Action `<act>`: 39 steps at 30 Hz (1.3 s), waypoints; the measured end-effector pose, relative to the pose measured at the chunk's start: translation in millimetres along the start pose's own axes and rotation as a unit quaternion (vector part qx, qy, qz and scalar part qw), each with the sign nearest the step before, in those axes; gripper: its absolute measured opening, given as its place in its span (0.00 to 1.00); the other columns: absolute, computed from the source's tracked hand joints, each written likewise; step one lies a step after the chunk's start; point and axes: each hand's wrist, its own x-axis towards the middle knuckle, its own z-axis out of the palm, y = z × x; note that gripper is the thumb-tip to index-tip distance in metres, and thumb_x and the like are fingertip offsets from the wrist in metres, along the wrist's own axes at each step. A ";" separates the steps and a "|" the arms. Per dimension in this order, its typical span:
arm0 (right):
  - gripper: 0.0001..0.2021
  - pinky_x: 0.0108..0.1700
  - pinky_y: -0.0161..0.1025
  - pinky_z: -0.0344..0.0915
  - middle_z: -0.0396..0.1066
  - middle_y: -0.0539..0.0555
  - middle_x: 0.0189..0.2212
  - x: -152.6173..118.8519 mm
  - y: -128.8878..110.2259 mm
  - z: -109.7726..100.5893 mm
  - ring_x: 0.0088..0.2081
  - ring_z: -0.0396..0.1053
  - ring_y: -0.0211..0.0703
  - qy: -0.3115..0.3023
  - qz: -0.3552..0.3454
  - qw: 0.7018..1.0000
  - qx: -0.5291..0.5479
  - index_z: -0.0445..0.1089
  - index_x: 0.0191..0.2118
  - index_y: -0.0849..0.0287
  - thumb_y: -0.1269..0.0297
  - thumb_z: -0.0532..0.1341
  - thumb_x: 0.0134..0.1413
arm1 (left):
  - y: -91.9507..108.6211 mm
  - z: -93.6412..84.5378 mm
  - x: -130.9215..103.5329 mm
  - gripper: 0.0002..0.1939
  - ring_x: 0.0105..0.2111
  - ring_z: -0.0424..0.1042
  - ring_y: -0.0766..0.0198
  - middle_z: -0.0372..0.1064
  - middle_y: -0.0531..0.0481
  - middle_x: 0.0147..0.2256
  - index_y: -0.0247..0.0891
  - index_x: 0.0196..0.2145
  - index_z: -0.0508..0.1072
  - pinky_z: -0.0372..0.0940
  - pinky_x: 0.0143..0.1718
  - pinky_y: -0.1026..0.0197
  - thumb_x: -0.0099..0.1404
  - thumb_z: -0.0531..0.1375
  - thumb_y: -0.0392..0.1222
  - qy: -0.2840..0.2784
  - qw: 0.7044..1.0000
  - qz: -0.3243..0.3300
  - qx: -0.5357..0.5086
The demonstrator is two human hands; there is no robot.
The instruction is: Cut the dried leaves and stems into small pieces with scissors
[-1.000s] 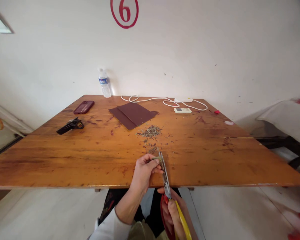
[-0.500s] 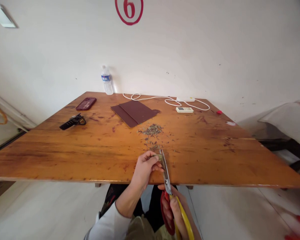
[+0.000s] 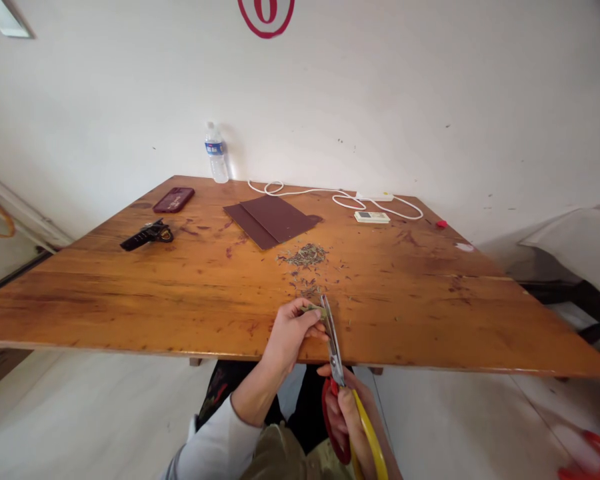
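Note:
Near the table's front edge, my left hand (image 3: 291,331) pinches a small greenish piece (image 3: 314,309) between thumb and fingers. Scissors (image 3: 335,360) with one red and one yellow handle are in my right hand (image 3: 353,413), which is wrapped round the handles. The blades point away from me, nearly together, right beside the fingertips of my left hand and the greenish piece. Beyond the blade tips lies a pile of thin shreds (image 3: 307,255), with looser bits scattered between it and my hands.
Two dark red sheets (image 3: 275,220) lie behind the pile. At the left are a red phone (image 3: 174,199) and a black clip-like item (image 3: 147,235). A bottle (image 3: 217,155), white cable (image 3: 310,191) and remote (image 3: 372,217) are near the wall.
The scissor blades have drawn closer together beside the greenish piece. The view has tilted down slightly, and both hands stay in almost the same place.

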 end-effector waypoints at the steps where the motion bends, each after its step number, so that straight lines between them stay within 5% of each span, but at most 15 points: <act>1: 0.27 0.13 0.27 0.40 0.48 0.37 0.16 -0.1 -0.2 0.8 0.15 0.37 0.28 0.001 0.004 1.000 0.006 0.68 0.45 0.58 0.38 0.61 0.53 | 0.1 0.1 0.0 0.13 0.17 0.69 0.68 0.69 0.53 0.18 0.35 0.22 0.68 0.69 0.22 0.65 0.47 0.69 0.42 0.000 1.000 0.000 0.001; 15: 0.31 0.15 0.29 0.42 0.53 0.42 0.20 4.4 8.6 -3.7 0.16 0.41 0.29 0.000 -0.052 0.999 -0.016 0.70 0.47 0.60 0.35 0.58 0.52 | -0.4 0.8 0.3 0.14 0.16 0.69 0.68 0.69 0.53 0.17 0.36 0.23 0.68 0.69 0.22 0.65 0.47 0.70 0.44 0.006 1.000 -0.001 -0.016; 27: 0.27 0.13 0.27 0.39 0.45 0.38 0.18 1.5 1.6 0.6 0.15 0.36 0.28 0.007 0.001 1.000 0.012 0.69 0.45 0.59 0.39 0.62 0.53 | 1.2 2.9 0.0 0.12 0.17 0.68 0.69 0.69 0.53 0.17 0.35 0.22 0.69 0.70 0.22 0.65 0.46 0.69 0.41 0.015 1.000 0.002 -0.022; 34: 0.28 0.13 0.27 0.42 0.49 0.38 0.16 -1.2 -8.3 5.7 0.14 0.41 0.28 0.023 0.027 0.999 -0.021 0.68 0.44 0.59 0.37 0.61 0.52 | 0.3 1.9 2.3 0.13 0.16 0.69 0.69 0.69 0.53 0.17 0.35 0.23 0.69 0.70 0.21 0.66 0.45 0.70 0.41 0.017 0.999 -0.005 -0.028; 39: 0.31 0.14 0.28 0.44 0.54 0.41 0.18 1.1 -2.2 3.5 0.15 0.43 0.29 0.015 -0.034 0.999 -0.030 0.68 0.46 0.60 0.34 0.58 0.52 | -2.5 1.4 2.9 0.13 0.15 0.68 0.70 0.69 0.54 0.17 0.35 0.23 0.69 0.69 0.21 0.67 0.46 0.69 0.42 0.019 0.999 0.009 -0.037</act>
